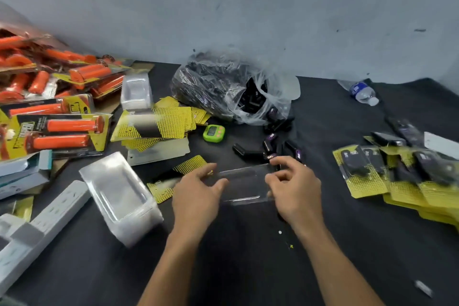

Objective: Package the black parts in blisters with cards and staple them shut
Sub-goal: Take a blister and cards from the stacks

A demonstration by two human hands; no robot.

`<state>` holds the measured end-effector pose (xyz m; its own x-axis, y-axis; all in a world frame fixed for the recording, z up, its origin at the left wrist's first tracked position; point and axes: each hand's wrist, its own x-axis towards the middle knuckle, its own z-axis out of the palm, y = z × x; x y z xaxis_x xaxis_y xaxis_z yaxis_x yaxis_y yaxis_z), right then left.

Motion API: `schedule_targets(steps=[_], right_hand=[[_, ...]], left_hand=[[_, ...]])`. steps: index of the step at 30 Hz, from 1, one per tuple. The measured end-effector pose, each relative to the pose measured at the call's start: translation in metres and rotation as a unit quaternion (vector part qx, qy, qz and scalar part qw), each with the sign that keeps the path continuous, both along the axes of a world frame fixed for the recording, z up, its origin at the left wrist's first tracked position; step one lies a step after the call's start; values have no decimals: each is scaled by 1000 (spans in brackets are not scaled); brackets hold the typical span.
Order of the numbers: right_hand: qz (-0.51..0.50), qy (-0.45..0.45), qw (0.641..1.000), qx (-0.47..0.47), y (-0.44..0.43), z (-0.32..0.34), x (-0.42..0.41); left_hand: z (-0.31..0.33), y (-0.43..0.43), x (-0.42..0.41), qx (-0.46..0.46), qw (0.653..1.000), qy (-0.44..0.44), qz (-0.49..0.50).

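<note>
Two hands meet over the middle of the black worktop on one clear blister, which lies roughly level between them. The right hand has its fingers curled, and its grip pinches the blister's right edge. The left hand has its thumb at the blister's left edge and its fingers reaching over a yellow card; blur hides whether that grip pinches or only touches. Loose black parts lie just beyond the blister, near the mouth of a plastic bag holding more. A stack of empty blisters stands just left of the left forearm, and finished packs crowd the right edge. Bare cloth shows near, between and beside the forearms.
</note>
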<state>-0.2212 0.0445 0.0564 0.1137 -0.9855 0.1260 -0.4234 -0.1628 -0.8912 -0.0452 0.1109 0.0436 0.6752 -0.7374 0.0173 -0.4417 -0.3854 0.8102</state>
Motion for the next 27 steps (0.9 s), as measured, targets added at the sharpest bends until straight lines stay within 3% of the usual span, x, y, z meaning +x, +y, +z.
schedule_targets(steps=[2, 4, 7, 9, 11, 14, 18, 23, 27], right_hand=[[-20, -15, 1000, -5, 1, -7, -1], [-40, 0, 999, -31, 1, -12, -3], [-81, 62, 989, -105, 0, -19, -11], [-62, 122, 983, -122, 2, -25, -14], [-43, 141, 984, -105, 5, -33, -16], [-76, 79, 992, -57, 13, -34, -22], [-36, 219, 974, 30, 18, -27, -20], [-119, 170, 977, 42, 6, -22, -38], [-198, 213, 957, -2, -4, -24, -80]], left_hand=[[-17, -6, -2, -43, 980, 195, 23], [-28, -9, 0, -67, 958, 274, 53], [-36, -12, 7, -58, 965, 242, 78], [-35, -13, 6, -34, 975, 216, 31], [-35, -16, 4, -14, 986, 164, -10], [-36, -19, 12, -29, 993, 116, 16], [-35, -20, 29, -10, 997, 48, 63], [-42, -28, 20, -33, 995, 50, 83], [-43, -41, 2, -37, 995, 61, 75]])
